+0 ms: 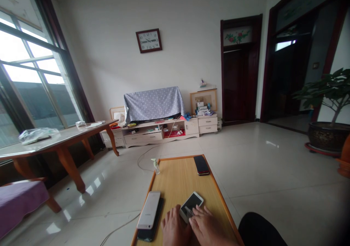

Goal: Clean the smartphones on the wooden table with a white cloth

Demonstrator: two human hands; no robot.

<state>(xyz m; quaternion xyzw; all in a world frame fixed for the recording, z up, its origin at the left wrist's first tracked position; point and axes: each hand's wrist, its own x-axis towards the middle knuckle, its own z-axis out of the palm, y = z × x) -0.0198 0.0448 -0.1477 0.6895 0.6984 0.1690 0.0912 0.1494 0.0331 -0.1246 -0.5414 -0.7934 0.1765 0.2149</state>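
handling white phone [192, 202] at lower centre of frame, screen up over wooden table [175, 176]. left hand [175, 226] at its left edge, right hand [203, 224] at lower right edge with fingers spread; can't tell if clamped or just resting. looks mid-handling, not finished. pale phone [149, 209] atop dark phone [145, 235] left of hands, black phone [201, 164] right of frame centre: out of hand, can't tell whether done or left.
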